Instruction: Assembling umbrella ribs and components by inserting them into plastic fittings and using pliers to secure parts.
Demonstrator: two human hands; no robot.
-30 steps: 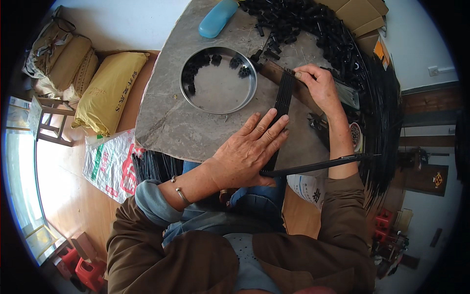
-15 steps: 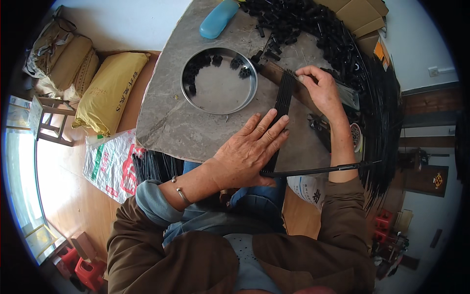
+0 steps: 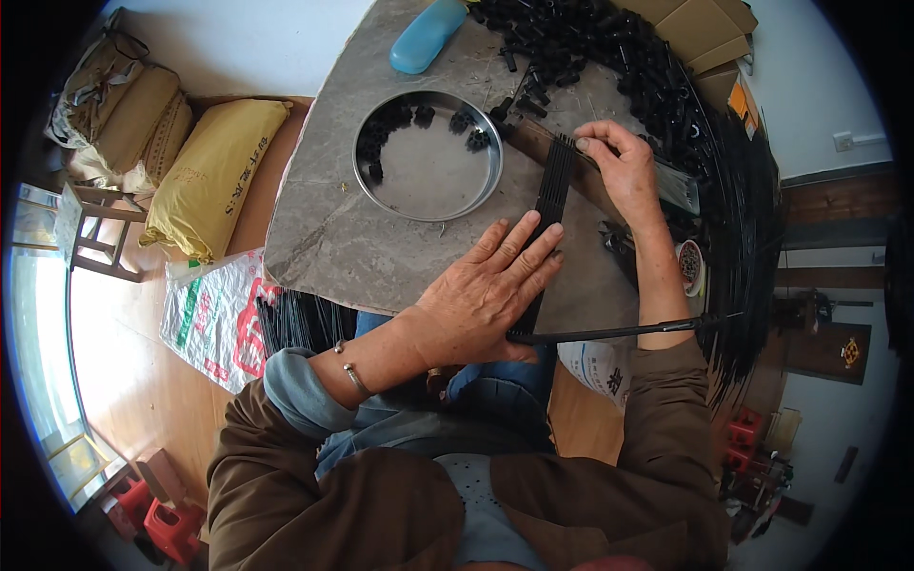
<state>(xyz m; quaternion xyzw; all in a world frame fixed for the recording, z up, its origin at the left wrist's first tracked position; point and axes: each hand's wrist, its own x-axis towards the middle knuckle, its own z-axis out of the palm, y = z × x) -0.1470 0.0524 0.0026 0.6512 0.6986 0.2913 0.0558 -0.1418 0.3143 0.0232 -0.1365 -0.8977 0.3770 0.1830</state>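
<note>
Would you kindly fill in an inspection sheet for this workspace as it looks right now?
Surface: grey stone-like tabletop, worn and scuffed.
Job's things: row of thin black strips lying side by side on the tabletop; one long black strip crosses the near edge.
Clutter: round metal pan with a few small black pieces; heap of black pieces; blue case.
Hands: left hand flat on the strips; right hand fingertips at their far end.
Cables: nothing seen.
Surroundings: yellow sacks, cardboard boxes, wooden floor.
</note>
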